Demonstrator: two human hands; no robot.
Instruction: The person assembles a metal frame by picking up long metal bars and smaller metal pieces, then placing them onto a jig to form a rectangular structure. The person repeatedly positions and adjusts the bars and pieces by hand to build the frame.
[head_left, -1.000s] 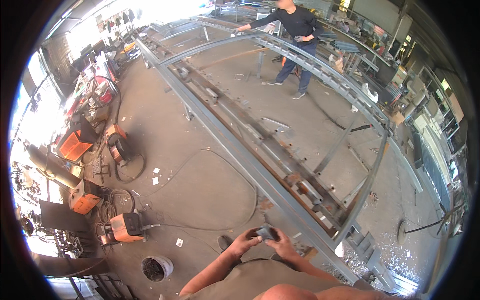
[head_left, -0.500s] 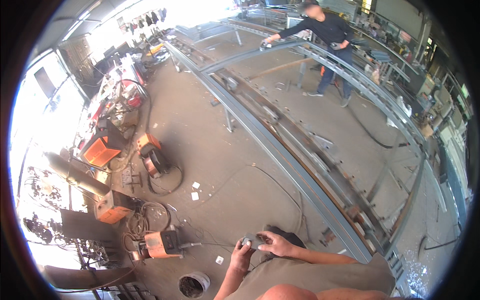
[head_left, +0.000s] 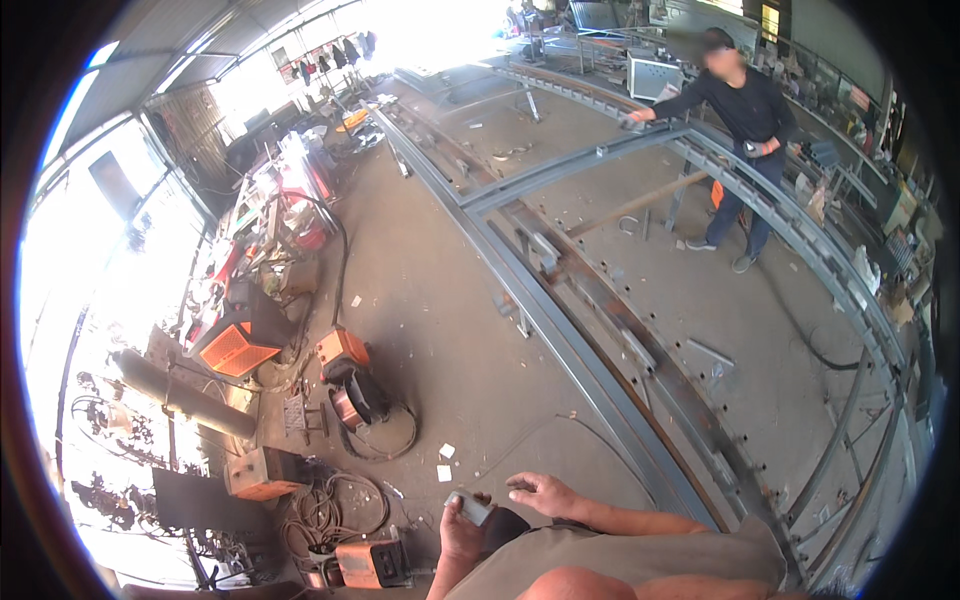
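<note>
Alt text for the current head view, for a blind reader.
A left hand holds a small grey metal-looking piece, right hand apart, beside a long steel frame. Beyond, a co-worker stretches an arm toward it. Orange machines stand left.

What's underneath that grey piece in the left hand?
The left hand holds the grey piece; a dark shape shows past its lower edge. Whatever lies directly underneath is covered.

Dusty brown floor (head_left: 400, 270), sloping grey ceiling (head_left: 135, 65), glare-washed left wall (head_left: 118, 185), perhaps windowed
</note>
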